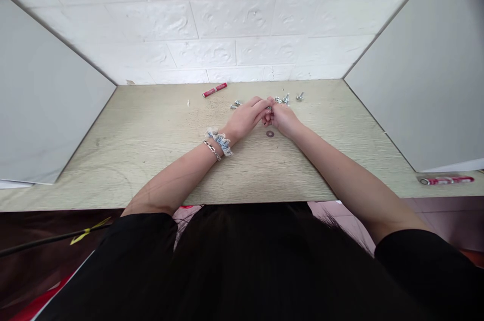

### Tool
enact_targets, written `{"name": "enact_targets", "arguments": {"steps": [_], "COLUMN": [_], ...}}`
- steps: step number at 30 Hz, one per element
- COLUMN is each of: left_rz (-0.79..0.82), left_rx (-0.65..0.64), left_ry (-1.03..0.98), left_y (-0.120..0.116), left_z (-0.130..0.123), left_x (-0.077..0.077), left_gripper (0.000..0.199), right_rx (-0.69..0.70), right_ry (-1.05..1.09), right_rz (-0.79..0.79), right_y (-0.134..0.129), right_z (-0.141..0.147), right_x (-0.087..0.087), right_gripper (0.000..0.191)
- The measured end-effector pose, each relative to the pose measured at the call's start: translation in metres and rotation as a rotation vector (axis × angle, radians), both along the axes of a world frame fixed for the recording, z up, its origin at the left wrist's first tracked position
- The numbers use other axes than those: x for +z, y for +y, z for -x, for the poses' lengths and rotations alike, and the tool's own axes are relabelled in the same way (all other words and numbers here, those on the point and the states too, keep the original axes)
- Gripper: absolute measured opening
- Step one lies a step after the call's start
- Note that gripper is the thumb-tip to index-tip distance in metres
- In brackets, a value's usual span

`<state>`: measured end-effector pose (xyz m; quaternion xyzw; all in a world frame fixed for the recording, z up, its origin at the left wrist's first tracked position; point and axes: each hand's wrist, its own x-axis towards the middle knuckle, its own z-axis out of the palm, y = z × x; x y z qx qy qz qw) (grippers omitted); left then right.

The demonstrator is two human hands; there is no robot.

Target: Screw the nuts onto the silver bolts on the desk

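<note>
My left hand (247,117), with a scrunchie (221,141) and a chain bracelet (212,150) at the wrist, meets my right hand (283,116) above the table. The fingers of both are closed around a small metallic piece (269,108), mostly hidden between them. Just below my hands a flat ring-shaped washer (269,134) lies on the wood. Silvery bolts (236,104) rest beyond my left hand. More metal hardware (286,99) is grouped past my right hand, and a single bolt (300,96) stands to its right.
A red tube (214,90) lies near the white brick wall (215,18). Another red tube (447,180) is at the front right edge of the table (151,134). Grey panels stand at left (45,89) and right (423,74).
</note>
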<state>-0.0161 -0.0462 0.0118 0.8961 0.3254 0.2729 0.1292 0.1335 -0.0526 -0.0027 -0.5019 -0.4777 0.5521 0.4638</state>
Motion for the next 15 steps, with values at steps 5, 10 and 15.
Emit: {"name": "enact_targets", "arguments": {"steps": [5, 10, 15], "left_rz": [0.002, -0.001, 0.055], "left_rx": [0.006, 0.033, 0.095], "left_ry": [0.011, -0.001, -0.034], "left_y": [-0.0009, 0.0001, -0.0004], "left_z": [-0.0008, -0.0010, -0.0015], "left_x": [0.0007, 0.0001, 0.0005], "left_gripper": [0.031, 0.030, 0.024], "right_rx": [-0.018, -0.039, -0.032], "right_ry": [0.039, 0.120, 0.162], "right_rz": [0.034, 0.058, 0.073], "right_y": [-0.0025, -0.0029, -0.0035], "right_z": [0.0011, -0.0001, -0.0005], "right_x": [0.0051, 0.0067, 0.0092], "right_gripper": [0.054, 0.040, 0.033]}}
